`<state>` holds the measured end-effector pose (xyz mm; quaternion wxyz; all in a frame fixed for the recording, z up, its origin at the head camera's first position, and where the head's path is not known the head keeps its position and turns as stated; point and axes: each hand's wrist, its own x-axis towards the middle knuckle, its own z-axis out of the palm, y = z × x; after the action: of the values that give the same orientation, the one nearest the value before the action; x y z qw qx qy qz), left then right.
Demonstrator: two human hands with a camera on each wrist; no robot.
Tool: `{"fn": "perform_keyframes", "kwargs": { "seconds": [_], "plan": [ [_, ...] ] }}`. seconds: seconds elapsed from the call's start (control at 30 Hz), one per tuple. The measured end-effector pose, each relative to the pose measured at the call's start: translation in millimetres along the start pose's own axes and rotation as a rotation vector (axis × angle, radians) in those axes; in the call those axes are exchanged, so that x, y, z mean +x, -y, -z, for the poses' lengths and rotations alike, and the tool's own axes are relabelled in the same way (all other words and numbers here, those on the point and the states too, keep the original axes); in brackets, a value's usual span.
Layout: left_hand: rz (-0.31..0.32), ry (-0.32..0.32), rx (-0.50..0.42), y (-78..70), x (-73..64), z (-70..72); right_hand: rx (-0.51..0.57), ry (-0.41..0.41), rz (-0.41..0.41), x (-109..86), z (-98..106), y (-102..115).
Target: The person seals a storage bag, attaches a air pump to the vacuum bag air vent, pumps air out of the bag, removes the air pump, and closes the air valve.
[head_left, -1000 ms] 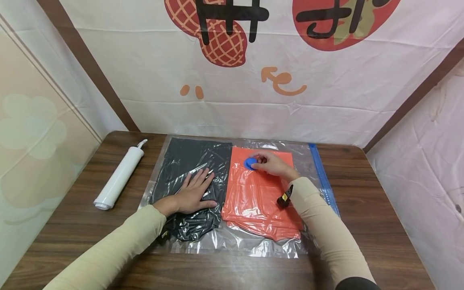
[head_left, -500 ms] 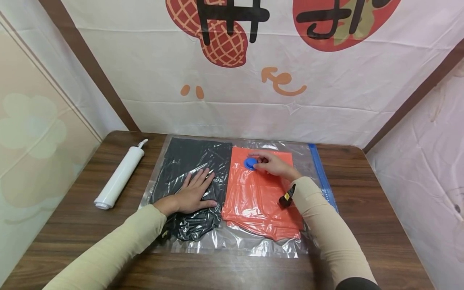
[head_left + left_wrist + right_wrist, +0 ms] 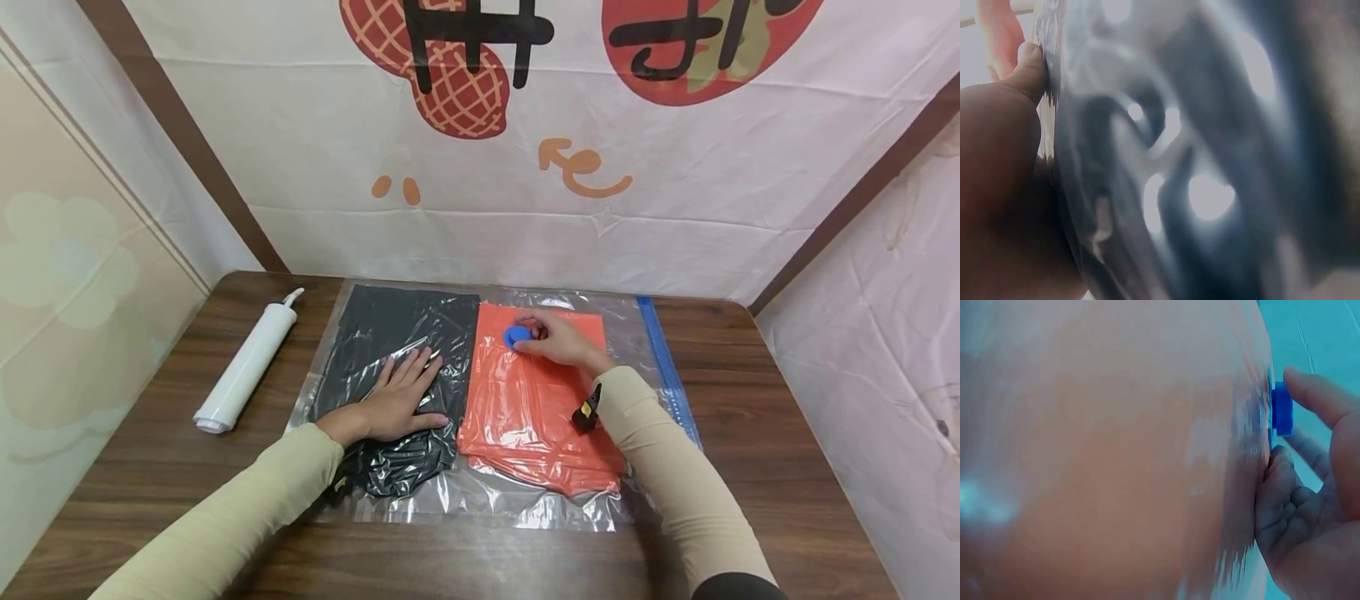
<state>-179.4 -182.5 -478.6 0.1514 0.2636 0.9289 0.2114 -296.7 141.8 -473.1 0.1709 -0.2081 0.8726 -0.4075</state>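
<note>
A clear vacuum storage bag [image 3: 480,505] lies flat in the head view, with a folded black item [image 3: 408,317] on its left and a folded orange item [image 3: 517,392] on its right. My left hand [image 3: 397,407] rests on the plastic over the black item, fingers spread. With thumb and finger, my right hand [image 3: 558,340] pinches the round blue valve cap [image 3: 514,335] above the orange item. The right wrist view shows the cap [image 3: 1283,409] standing proud of the plastic, my thumb against it and other fingers curled on the bag. Glare blurs the left wrist view.
A white hand pump [image 3: 246,368] lies on the wooden table [image 3: 765,433] to the left of the bag. Along the bag's right edge runs a blue zip seal [image 3: 657,333]. A printed cloth [image 3: 315,125] hangs behind the table.
My right thumb and fingers have shifted slightly about the blue valve cap. The left hand, the bag and the pump stay where they were.
</note>
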Motion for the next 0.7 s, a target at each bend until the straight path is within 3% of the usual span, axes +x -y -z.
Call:
{"fn": "perform_keyframes", "kwargs": {
  "seconds": [0.43, 0.7],
  "plan": [
    [0.015, -0.002, 0.015, 2.1, 1.5, -3.4, -0.014, -0.032, 0.015, 1.3, -1.3, -3.1],
    [-0.012, -0.009, -0.002, 0.6, 0.5, -0.2, 0.014, -0.011, 0.054, 0.5, 0.5, -5.7]
  ]
}}
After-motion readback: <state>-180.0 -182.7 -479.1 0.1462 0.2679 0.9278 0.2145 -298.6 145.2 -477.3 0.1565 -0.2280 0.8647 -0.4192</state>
